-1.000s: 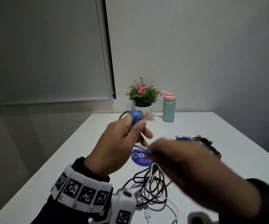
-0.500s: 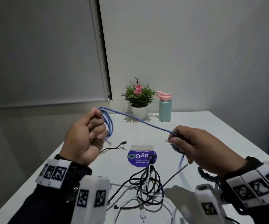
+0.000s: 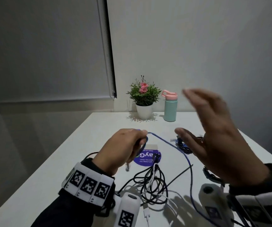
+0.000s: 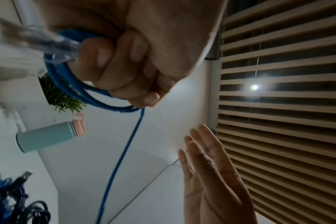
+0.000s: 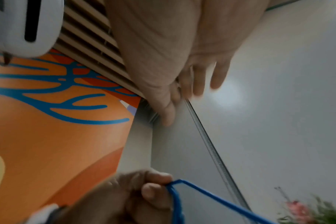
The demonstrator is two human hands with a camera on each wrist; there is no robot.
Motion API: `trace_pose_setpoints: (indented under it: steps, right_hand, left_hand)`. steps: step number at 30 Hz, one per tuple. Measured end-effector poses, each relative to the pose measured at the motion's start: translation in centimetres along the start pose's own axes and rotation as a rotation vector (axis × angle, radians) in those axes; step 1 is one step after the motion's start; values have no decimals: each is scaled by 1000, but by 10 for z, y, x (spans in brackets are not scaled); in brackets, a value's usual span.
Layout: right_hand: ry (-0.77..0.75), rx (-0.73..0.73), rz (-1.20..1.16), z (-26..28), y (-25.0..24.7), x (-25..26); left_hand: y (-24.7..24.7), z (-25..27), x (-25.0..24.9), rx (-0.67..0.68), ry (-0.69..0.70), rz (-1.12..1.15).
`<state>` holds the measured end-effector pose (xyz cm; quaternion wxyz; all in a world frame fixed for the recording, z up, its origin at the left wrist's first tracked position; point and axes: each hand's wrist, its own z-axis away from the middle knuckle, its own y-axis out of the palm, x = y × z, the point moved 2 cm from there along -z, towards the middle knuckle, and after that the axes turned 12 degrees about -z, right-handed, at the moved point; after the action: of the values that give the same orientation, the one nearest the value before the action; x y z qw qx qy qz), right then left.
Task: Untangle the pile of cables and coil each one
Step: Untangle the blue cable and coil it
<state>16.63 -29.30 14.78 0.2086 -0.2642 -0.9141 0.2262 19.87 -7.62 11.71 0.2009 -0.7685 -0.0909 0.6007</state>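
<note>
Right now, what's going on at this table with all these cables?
A person is coiling a blue cable. The left hand grips the loops wound so far, and the loose end trails down toward the table's near edge. The right hand is open in the air and holds nothing. A tangle of black and white cables lies on the table, not yet sorted.

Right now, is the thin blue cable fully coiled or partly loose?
Partly loose. The left hand grips a few loops of the thin blue cable, whose tail trails down; the right hand is off it.
</note>
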Motion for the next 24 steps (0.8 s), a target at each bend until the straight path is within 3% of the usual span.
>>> trace_pose_setpoints:
  steps: [3,5,8,11,16,20,24]
  right_hand:
    - [57,318,-199,2,13,9]
    - [94,437,-308,10,30,9]
    - [111,368,-467,14,46,14]
    - [210,271,-620,17,51,12]
    - [255,171,-531,19,57,0]
    - [277,274,-596,22,59,5]
    - [179,194,-438,19,58,11]
  left_hand:
    - [7,6,-2,164,12,-13]
    - [11,10,-5,267,-3,109]
    - [11,12,-6,311,-7,264]
    - [11,10,-6,284,60,268]
    - [25,6,-9,146,126,97]
    - [27,6,-5,7,70,55]
    - [33,9,-7,-57,104,11]
